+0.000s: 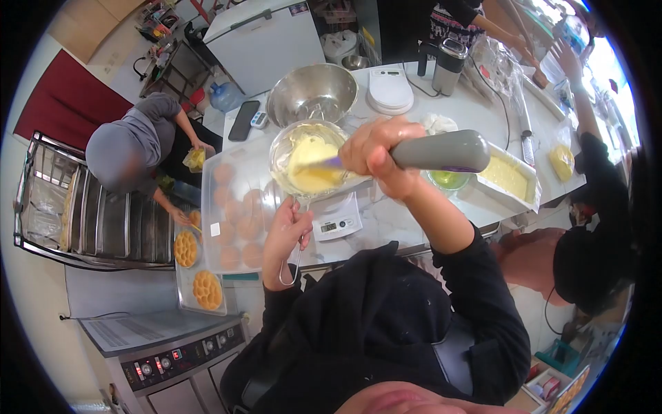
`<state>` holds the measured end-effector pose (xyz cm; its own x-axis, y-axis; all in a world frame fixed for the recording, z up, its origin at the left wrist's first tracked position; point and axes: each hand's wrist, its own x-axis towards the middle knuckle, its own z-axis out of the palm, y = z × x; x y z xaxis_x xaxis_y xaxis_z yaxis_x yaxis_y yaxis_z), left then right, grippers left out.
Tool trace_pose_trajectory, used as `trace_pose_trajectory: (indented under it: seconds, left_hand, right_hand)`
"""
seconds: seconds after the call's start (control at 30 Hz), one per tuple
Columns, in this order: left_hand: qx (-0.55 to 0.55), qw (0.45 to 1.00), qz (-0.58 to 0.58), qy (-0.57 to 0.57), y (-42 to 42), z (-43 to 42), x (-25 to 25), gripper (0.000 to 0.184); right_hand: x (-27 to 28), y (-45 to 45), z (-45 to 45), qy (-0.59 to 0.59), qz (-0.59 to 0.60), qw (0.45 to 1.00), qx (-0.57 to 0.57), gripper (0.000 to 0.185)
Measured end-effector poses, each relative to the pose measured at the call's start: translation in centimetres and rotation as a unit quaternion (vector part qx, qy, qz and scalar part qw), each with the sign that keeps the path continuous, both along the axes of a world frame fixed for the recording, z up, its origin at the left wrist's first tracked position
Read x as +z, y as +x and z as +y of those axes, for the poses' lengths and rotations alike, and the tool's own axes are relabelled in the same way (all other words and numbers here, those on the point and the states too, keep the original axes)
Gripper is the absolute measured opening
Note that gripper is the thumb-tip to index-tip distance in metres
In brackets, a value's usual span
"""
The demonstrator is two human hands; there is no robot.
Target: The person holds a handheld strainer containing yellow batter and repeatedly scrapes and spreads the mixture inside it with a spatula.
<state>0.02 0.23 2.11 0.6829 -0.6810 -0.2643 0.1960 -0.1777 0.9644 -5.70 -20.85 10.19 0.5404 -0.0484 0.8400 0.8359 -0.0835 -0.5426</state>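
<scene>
My right hand [379, 148] is closed around the thick grey handle of a spatula [445, 150], high over the worktop. The spatula's far end reaches into pale yellow batter [307, 165] and is partly smeared. That batter is in a metal saucepan [279, 148] with a long wire-loop handle. My left hand [286, 231] grips the pan's handle near the rim, and the wire loop hangs below the fingers. Just right of this hand lies a white digital kitchen scale [338, 219]. A clear plastic tray cover [214, 259] over round brown baked pieces [238, 214] sits to the left.
A large steel bowl [283, 96] stands behind the saucepan, near a second scale [389, 90] and a phone [244, 121]. Rightward are a batter-filled loaf tin [507, 176] and a green-tinted bowl [448, 181]. Co-workers stand at left [138, 138], right [593, 255] and back [455, 21].
</scene>
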Motion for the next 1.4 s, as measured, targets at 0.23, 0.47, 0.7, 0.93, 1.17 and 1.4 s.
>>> trace_pose_trajectory:
  seconds: [0.23, 0.47, 0.7, 0.93, 1.17, 1.4]
  left_hand:
    - [0.034, 0.997, -0.025, 0.062, -0.4, 0.3, -0.6, 0.028]
    - [0.033, 0.999, -0.018, 0.035, -0.2, -0.5, -0.6, 0.022]
    - [0.033, 0.999, 0.002, -0.010, -0.2, -0.6, -1.2, 0.023]
    - [0.034, 0.999, 0.017, 0.011, -0.3, -0.1, -1.6, 0.022]
    - [0.049, 0.999, -0.002, 0.015, -0.2, -0.8, -0.7, 0.019]
    - [0.053, 0.998, 0.011, 0.009, -0.9, -1.3, -0.5, 0.022]
  right_hand:
    - [-0.9, 1.5, 0.1, 0.008, 0.131, 0.989, -0.060, 0.028]
    - [0.2, -0.3, 1.4, 0.026, 0.003, 0.999, 0.020, 0.036]
    - [-1.0, 0.1, 1.2, 0.119, -0.027, 0.990, -0.069, 0.039]
    - [-2.6, 1.7, 0.2, 0.134, 0.058, 0.986, -0.078, 0.039]
    - [-1.5, 0.0, 2.3, 0.131, -0.010, 0.990, -0.047, 0.041]
    - [-2.1, 0.9, 1.8, 0.090, 0.003, 0.990, -0.108, 0.040]
